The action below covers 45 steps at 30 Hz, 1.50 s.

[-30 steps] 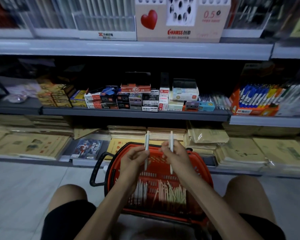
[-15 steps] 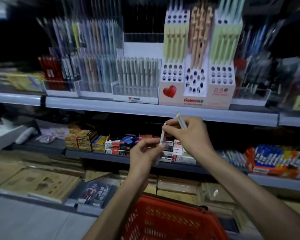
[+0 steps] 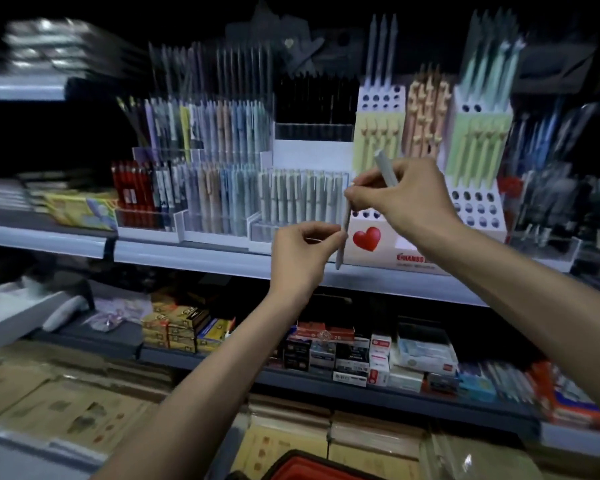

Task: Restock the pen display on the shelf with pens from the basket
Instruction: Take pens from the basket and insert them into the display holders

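Observation:
My left hand (image 3: 303,252) pinches the middle of a pale grey pen (image 3: 342,237) that hangs upright in front of the white display box with a red heart (image 3: 368,239). My right hand (image 3: 407,197) touches that pen's top end with its fingertips and grips a second pale pen (image 3: 386,168), which points up and to the left. Both hands are just in front of the top shelf. A clear tray of similar grey pens (image 3: 302,199) stands just left of them. Only the red rim of the basket (image 3: 303,464) shows at the bottom edge.
The heart box carries yellow, peach and green pens (image 3: 426,112) in tiered holes, with several holes bare. Clear trays of coloured pens (image 3: 208,188) fill the shelf to the left. Small stationery boxes (image 3: 347,355) line the middle shelf, with paper pads (image 3: 66,407) below.
Both hands rose from over the basket to the top shelf, each with a pen. My view tilted up, and the hands now meet at one pen in front of the heart box.

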Each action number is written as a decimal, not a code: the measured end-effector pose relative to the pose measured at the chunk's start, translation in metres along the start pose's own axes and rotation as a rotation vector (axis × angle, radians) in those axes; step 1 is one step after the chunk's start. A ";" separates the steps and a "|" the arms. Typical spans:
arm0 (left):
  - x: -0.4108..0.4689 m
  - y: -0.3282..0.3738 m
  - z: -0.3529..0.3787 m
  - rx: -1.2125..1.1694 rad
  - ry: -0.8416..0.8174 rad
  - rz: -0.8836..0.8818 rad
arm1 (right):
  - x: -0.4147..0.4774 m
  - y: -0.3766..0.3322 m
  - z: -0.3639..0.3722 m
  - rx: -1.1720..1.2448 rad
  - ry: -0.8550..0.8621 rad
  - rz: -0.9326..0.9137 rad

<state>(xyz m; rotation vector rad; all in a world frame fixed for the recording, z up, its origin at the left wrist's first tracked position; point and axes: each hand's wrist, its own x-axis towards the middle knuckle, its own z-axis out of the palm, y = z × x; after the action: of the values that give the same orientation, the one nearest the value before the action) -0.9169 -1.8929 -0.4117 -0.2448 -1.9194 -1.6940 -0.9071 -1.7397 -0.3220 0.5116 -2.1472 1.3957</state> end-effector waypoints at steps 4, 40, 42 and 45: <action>0.038 0.007 0.000 0.073 0.068 0.014 | 0.034 -0.010 0.008 -0.007 0.051 -0.054; 0.094 0.009 0.044 0.366 0.188 -0.229 | 0.107 0.024 0.032 -0.124 0.151 0.048; 0.094 0.006 0.044 0.373 0.197 -0.218 | 0.109 0.025 0.032 -0.113 0.147 0.048; 0.096 0.006 0.044 0.382 0.214 -0.208 | 0.112 0.025 0.032 -0.126 0.132 0.052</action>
<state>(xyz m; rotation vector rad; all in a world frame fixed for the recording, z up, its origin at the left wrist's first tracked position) -1.0062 -1.8709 -0.3591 0.2788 -2.1077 -1.3716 -1.0172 -1.7623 -0.2821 0.3096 -2.1380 1.2747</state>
